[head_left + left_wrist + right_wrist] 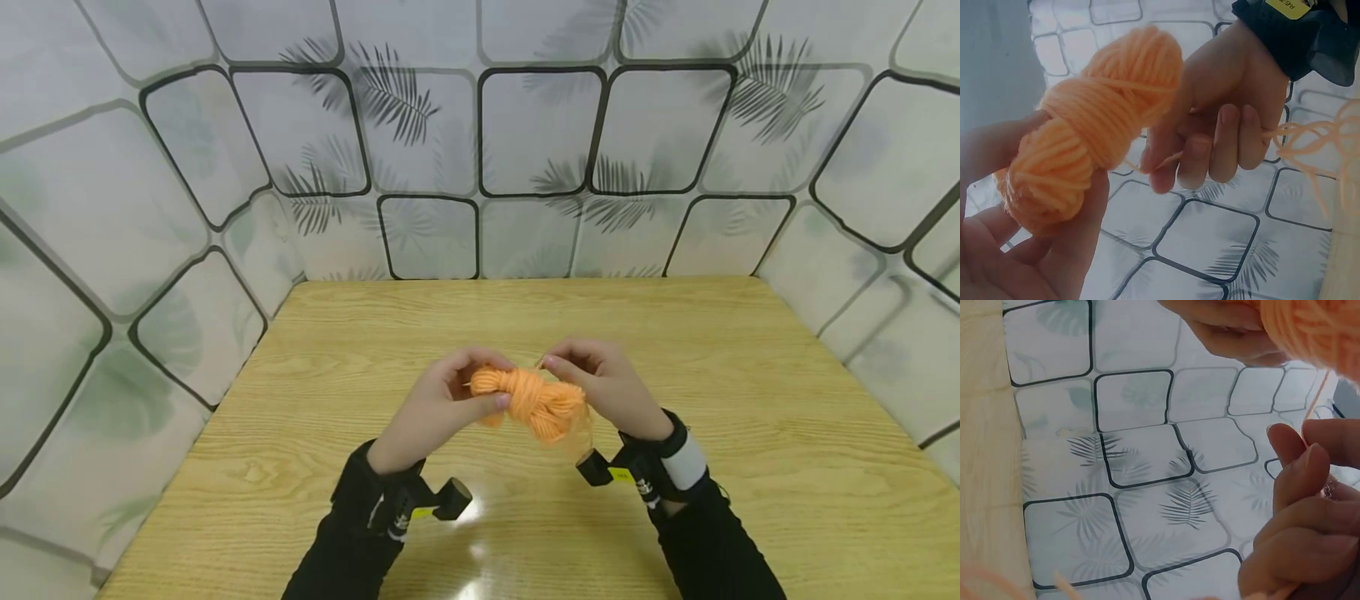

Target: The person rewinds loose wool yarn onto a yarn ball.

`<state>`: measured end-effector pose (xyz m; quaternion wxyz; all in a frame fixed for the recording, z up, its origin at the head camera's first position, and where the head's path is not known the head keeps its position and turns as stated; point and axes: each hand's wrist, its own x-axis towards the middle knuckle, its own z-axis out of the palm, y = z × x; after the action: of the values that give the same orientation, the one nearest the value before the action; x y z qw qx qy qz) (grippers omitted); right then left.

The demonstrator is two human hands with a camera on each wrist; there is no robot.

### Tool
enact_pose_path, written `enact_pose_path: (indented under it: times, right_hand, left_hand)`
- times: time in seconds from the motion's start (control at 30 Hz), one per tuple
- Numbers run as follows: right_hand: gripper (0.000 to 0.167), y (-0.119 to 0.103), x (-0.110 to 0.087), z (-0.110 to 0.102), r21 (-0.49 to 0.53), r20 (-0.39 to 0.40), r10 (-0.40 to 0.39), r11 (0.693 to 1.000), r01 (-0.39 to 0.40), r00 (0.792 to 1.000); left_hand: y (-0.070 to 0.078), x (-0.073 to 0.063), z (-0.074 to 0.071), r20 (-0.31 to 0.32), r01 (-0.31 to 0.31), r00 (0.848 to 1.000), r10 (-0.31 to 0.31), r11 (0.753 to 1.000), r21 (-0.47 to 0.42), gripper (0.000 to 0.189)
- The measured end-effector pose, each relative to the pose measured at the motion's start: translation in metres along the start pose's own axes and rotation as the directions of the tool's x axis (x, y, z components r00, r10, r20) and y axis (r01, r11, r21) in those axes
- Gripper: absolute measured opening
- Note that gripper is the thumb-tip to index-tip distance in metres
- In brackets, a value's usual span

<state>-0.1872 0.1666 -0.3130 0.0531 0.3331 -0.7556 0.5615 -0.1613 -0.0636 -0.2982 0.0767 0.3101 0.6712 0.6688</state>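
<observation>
An orange skein of yarn [536, 402], wound tightly round its middle, is held above the table. My left hand [442, 404] grips one end of it between thumb and fingers. In the left wrist view the skein [1094, 125] tilts up to the right, with the left thumb and fingers round its lower end. My right hand [603, 383] pinches a thin strand that runs from the skein. Loose loops of yarn [1316, 137] trail out beyond the right hand's curled fingers. In the right wrist view, the strand [1317, 400] passes down between thumb and forefinger.
Below both hands spreads a wood-grain table [337, 333]. A pale curtain-like backdrop [540, 133] with dark rounded outlines and leaf prints stands behind and at both sides. Each wrist carries a black strapped camera mount [450, 498].
</observation>
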Motion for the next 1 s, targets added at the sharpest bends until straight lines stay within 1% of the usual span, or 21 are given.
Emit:
enact_pose_path:
  times: [0.13, 0.2, 0.3, 0.37, 0.43, 0.5, 0.63, 0.7, 0.8, 0.87, 1.0]
  right_hand:
    - [0.014, 0.003, 0.001, 0.011, 0.042, 0.072, 0.028, 0.999, -0.031, 0.997]
    - [0.014, 0.005, 0.002, 0.017, 0.034, 0.091, 0.010, 0.999, -0.013, 0.996]
    - [0.012, 0.006, 0.002, 0.027, 0.054, 0.129, -0.001, 0.999, -0.006, 0.992]
    - [0.017, 0.005, 0.003, 0.032, 0.074, 0.151, -0.016, 0.997, 0.005, 0.988]
    - [0.018, 0.004, 0.002, 0.036, 0.087, 0.169, -0.009, 0.996, -0.005, 0.986]
    - [0.023, 0.001, 0.002, 0.040, 0.099, 0.186, -0.008, 0.995, -0.011, 0.982]
    - [0.021, -0.004, 0.002, 0.045, 0.059, 0.211, -0.007, 0.998, -0.006, 0.977]
    - [0.021, -0.005, 0.002, 0.047, 0.027, 0.216, 0.001, 1.000, -0.007, 0.976]
    - [0.021, -0.007, 0.002, 0.048, -0.004, 0.220, 0.011, 1.000, -0.010, 0.976]
    - [0.021, -0.008, 0.001, 0.048, -0.018, 0.222, 0.011, 1.000, -0.007, 0.975]
    - [0.021, -0.012, -0.001, 0.047, -0.025, 0.226, 0.008, 1.000, -0.003, 0.974]
  left_hand:
    - [0.000, -0.001, 0.000, -0.098, 0.001, 0.995, -0.006, 0.999, -0.052, 0.030]
    - [0.000, -0.001, 0.000, -0.150, -0.003, 0.989, -0.006, 0.998, -0.061, 0.031]
    - [-0.001, 0.000, 0.001, -0.223, -0.010, 0.975, -0.002, 0.999, -0.052, 0.030]
    - [-0.001, 0.001, 0.002, -0.267, -0.017, 0.964, 0.006, 0.999, -0.041, 0.028]
    - [-0.002, 0.001, 0.003, -0.305, -0.032, 0.952, 0.021, 0.999, -0.029, 0.028]
    - [-0.003, 0.002, 0.003, -0.338, -0.048, 0.940, 0.040, 0.999, -0.017, 0.027]
    - [-0.006, 0.004, 0.004, -0.386, -0.082, 0.919, 0.079, 0.997, 0.009, 0.027]
    - [-0.008, 0.004, 0.004, -0.405, -0.104, 0.907, 0.112, 0.994, 0.041, 0.027]
    - [-0.010, 0.005, 0.005, -0.422, -0.145, 0.888, 0.183, 0.982, 0.121, 0.026]
    - [-0.011, 0.006, 0.005, -0.424, -0.174, 0.872, 0.244, 0.965, 0.197, 0.025]
    - [-0.014, 0.008, 0.006, -0.406, -0.218, 0.845, 0.347, 0.918, 0.331, 0.023]
